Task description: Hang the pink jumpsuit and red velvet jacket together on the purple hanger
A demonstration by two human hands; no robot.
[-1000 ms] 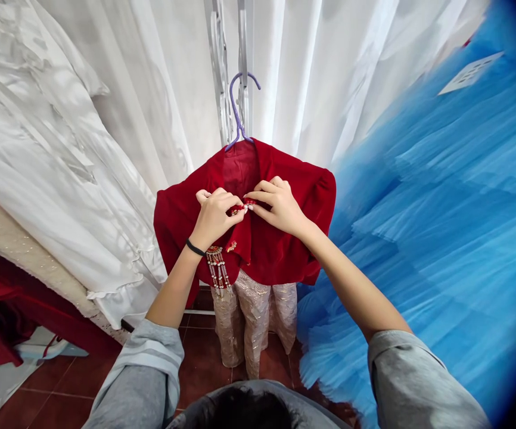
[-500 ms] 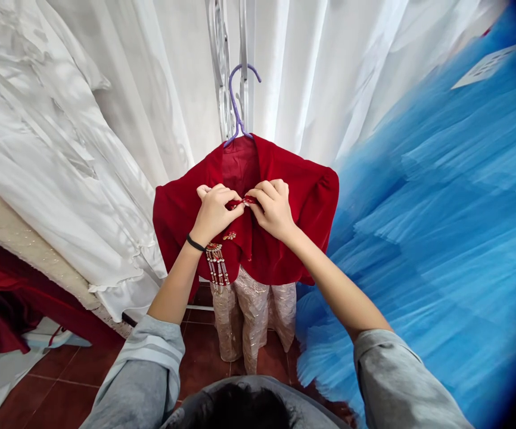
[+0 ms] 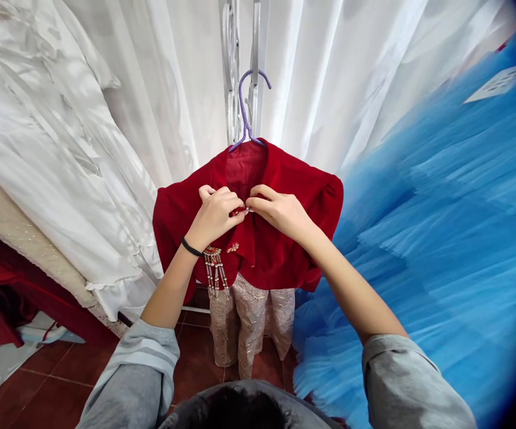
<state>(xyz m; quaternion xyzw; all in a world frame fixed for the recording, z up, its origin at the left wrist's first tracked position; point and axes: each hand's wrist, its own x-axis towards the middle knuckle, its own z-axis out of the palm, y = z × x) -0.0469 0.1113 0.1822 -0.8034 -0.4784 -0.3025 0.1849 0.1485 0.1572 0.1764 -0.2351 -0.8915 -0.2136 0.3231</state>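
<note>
A red velvet jacket (image 3: 302, 179) hangs on a purple hanger (image 3: 245, 113), its collar open at the top. My left hand (image 3: 217, 213) is closed in a pinch on the jacket's left front edge, where a bit of red beaded trim shows by the fingers. Opposite it, the thumb and fingertips of my right hand (image 3: 280, 211) pinch at the other front edge, almost touching the left fingertips. The small fastening between them is mostly hidden. Below my left hand are a jewelled clasp (image 3: 233, 247) and a beaded tassel brooch (image 3: 214, 268).
Shiny pale pink fabric (image 3: 246, 322) hangs beneath the jacket. A white metal rack (image 3: 232, 59) holds the hanger before white curtains (image 3: 320, 71). White garments (image 3: 52, 137) crowd the left side; a blue tulle dress (image 3: 419, 256) fills the right. The floor (image 3: 56, 387) is red tile.
The right hand's fingers have shifted and straightened, its wrist turning outward, and the red trim it pinched is now less visible. The left hand keeps its pinch. The view has shifted slightly.
</note>
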